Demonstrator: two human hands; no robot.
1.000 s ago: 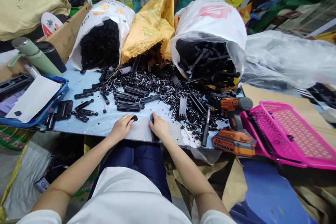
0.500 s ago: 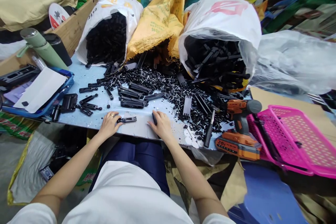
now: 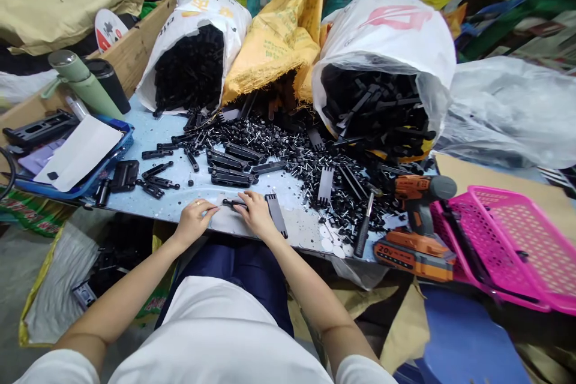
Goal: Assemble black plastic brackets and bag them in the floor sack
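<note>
My right hand [image 3: 257, 213] is closed over a slim black plastic arm piece [image 3: 230, 201], which lies low over the table's front edge with one end pointing left. Close by, my left hand [image 3: 194, 222] has its thumb and forefinger pinched together near that end. Whatever is between those fingertips is too small to make out. A flat dark plate with toothed ends [image 3: 276, 216] lies just right of my right hand. Behind both hands rests a group of assembled black folding arms [image 3: 231, 177].
Loose black parts and pins [image 3: 288, 147] spread before a left white sack [image 3: 189, 66], a yellow sack [image 3: 274, 42] and a right white sack [image 3: 382, 42]. To the right are a hammer [image 3: 363, 231], an orange cordless drill [image 3: 416, 234] and a pink basket [image 3: 504, 240]. A blue tray [image 3: 85, 186] stands left.
My right hand has moved left onto the black arm piece that my left hand was holding. The dark toothed plate now lies to its right. My left hand has shifted to a pinch at the piece's left end.
</note>
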